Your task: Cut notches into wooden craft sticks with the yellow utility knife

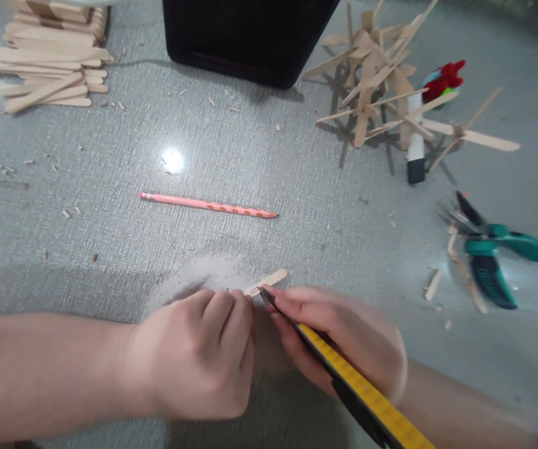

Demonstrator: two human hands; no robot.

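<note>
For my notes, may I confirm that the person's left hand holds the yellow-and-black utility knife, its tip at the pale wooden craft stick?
Not quite: in the head view, the right hand, not the left hand, holds the utility knife; its tip is indeed at the craft stick.

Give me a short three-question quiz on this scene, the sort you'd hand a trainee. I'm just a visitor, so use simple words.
1. What does the person's right hand hold?
A) a pair of teal-and-black pliers
B) a long yellow-and-black cutter
C) a white marker with a black end

2. True or false: the slim pink pencil lies on the grey textured tabletop, apart from both hands.

3. Fill in the blank: the flat, pale wooden stick juts out from the closed ____ hand.

Key: 1. B; 2. True; 3. left hand.
</note>
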